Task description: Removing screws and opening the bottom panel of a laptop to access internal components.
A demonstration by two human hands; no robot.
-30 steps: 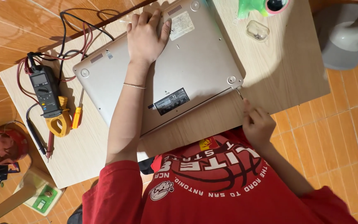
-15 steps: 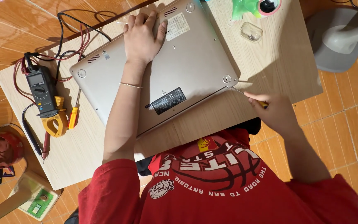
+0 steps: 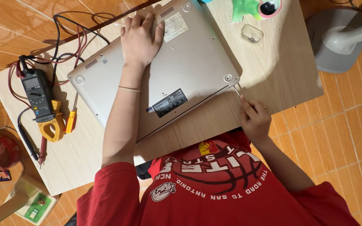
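Surface: we see a small table [image 3: 281, 79] with a pale wood-grain top, set askew across the middle of the frame.
Laptop: a silver laptop [image 3: 189, 58] lies bottom-up on the upper middle of the table, its round feet and stickers showing.
Left hand: our left hand [image 3: 140, 38] lies flat on the laptop's underside near the top of the frame, fingers spread, pressing down; a thin bracelet circles the wrist.
Right hand: our right hand [image 3: 254, 119] sits at the table's near edge, right of centre, fingers pinched round a slim screwdriver [image 3: 236, 89] whose tip is at the laptop's near right corner, just beside a round foot.
Left side of table: a dark clamp meter [image 3: 36, 94] with a yellow jaw lies at the left, red and black leads looping to the upper left; a yellow-handled screwdriver [image 3: 71, 119] lies just beside it.
Top right of table: a small clear case [image 3: 251, 34] holds tiny parts, near a green and pink object [image 3: 254, 7] cut by the frame's top edge.
Room: the floor [image 3: 340, 129] is glossy orange-brown tile; a grey fan base [image 3: 336, 42] stands at the upper right, well apart from the hands.
Lower left: a small green and white box [image 3: 34, 209] lies on the floor.
Clothing: we wear a red printed shirt [image 3: 214, 188] filling the bottom of the frame.
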